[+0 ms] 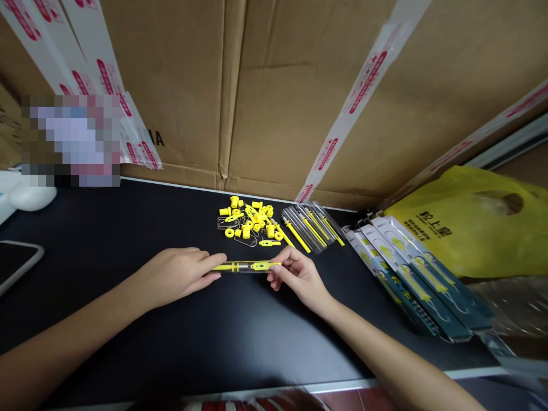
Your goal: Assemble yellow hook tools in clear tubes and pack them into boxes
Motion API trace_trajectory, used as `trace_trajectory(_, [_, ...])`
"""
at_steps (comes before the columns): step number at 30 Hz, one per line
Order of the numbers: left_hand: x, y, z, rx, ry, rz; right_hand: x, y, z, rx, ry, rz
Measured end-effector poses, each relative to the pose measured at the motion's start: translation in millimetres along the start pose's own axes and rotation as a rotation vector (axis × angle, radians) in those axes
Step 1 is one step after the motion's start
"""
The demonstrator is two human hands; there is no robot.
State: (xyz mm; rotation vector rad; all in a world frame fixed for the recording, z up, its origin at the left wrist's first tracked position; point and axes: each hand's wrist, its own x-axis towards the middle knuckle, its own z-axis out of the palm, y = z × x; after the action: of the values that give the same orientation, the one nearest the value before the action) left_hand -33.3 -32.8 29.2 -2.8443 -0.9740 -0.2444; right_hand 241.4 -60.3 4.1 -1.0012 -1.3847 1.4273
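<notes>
Both the left hand (pixel 182 275) and the right hand (pixel 298 275) are at one clear tube (pixel 246 266), which is level between them over the black table (pixel 240 337). The left hand is closed around the tube's left end. The right hand has its thumb and fingertips pinched on a flat yellow piece (pixel 261 266) at the right end; I cannot tell how deep this piece sits. Just beyond, small yellow parts (pixel 246 231) and bent wires (pixel 252 242) lie in a loose pile on the table. To the right of the pile, several other tubes (pixel 315 238) with yellow rods (pixel 297 229) lie side by side. Further right, carded packages (pixel 422 274) are near a yellow plastic bag (pixel 475 222). Behind the table stands large cardboard (pixel 278 114) with printed tape (pixel 362 94).
</notes>
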Motion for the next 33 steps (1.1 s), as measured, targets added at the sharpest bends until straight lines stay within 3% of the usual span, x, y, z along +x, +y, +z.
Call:
trace_trajectory(7, [2, -2, -8.5, -0.117, -0.087, -0.104, 2, -5, -2, -0.024, -0.012, -0.011])
trace_trajectory(14, [1, -6, 6.7, -0.261, -0.157, -0.055, 5, 2, -1, -0.047, -0.056, 0.064])
trace_trajectory(18, [1, -2, 12.2, -0.392, -0.128, -0.058, 5, -3, -8, -0.132, -0.064, 0.013])
trace_trajectory(21, [1, -5, 13.6, -0.448, -0.100, -0.070, 11, -14, -19, -0.391, -0.031, -0.125])
trace_trajectory(23, [1, -9, 14.2, -0.465, -0.081, -0.074, 20, -21, -25, -0.724, -0.002, -0.264])
trace_trajectory(27, [0, -14, 15.9, -0.481, -0.018, -0.070, 42, -30, -25, -1.315, -0.142, -0.408])
trace_trajectory(29, [0, -14, 16.7, -0.476, 0.005, -0.061, 52, -29, -19, -1.459, -0.227, -0.435])
trace_trajectory(33, [-1, -12, 17.2, -0.457, 0.008, -0.034, 66, -24, -7, -1.571, -0.245, -0.405])
